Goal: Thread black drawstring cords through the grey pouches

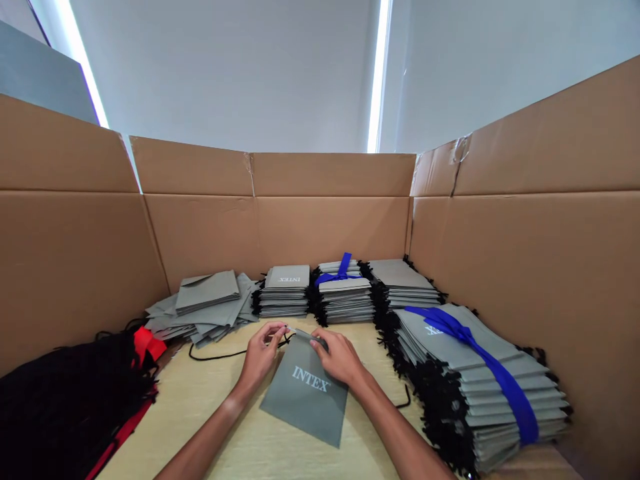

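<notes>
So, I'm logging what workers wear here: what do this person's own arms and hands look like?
Both forearms are bare to the picture's lower edge: no sleeves show. The left hand and right hand wear no gloves; no watch, bracelet or ring is visible.

We see a matt grey cloth pouch [305, 397] on a pale wood-grain tabletop [210, 413], plain brown corrugated cardboard walls [330, 220], and a slightly shiny blue ribbon [495, 373].
</notes>
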The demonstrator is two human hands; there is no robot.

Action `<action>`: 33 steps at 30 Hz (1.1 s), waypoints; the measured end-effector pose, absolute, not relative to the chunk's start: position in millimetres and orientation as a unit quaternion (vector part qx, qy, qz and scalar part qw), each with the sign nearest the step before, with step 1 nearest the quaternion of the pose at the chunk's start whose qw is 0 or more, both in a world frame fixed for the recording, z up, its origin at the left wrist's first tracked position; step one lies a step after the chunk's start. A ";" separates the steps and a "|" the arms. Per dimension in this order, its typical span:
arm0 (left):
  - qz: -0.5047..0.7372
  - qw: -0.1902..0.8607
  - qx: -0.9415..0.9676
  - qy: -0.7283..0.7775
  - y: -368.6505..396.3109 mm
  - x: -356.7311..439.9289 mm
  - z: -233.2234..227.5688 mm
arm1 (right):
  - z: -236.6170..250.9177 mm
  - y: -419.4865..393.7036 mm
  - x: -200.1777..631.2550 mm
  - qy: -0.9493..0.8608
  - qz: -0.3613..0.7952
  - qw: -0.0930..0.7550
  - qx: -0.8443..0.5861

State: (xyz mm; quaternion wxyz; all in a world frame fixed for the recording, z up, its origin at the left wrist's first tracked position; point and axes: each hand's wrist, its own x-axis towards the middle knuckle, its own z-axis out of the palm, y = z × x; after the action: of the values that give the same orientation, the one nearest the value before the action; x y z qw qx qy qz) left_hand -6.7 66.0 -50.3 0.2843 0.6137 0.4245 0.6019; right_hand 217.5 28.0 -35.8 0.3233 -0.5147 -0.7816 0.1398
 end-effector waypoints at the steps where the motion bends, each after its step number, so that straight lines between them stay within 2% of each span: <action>1: 0.602 0.286 0.613 0.423 65.7 -6.5 -50.0 | -35.2 27.7 217.2 -0.782 0.140 0.321 -0.516; 14: 0.591 0.399 0.578 0.397 59.5 -5.4 -45.4 | -30.1 23.6 217.3 -0.787 0.127 0.270 -0.540; 21: 0.611 0.564 0.431 0.349 59.2 -5.4 -52.3 | -27.1 20.3 216.1 -0.786 0.099 0.253 -0.555; 25: 0.622 0.590 0.379 0.348 61.8 -5.9 -51.5 | -25.8 18.8 213.4 -0.788 0.086 0.261 -0.551; 33: 0.567 0.657 0.336 0.367 62.0 -17.2 -38.0 | -23.0 18.3 213.6 -0.799 0.067 0.259 -0.539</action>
State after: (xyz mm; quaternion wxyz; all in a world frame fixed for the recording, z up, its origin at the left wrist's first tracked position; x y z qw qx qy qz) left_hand -17.2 62.0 -38.0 0.6567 0.3359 0.3670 0.5668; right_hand 213.6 18.3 -23.0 0.2586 -0.5388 -0.7990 0.0666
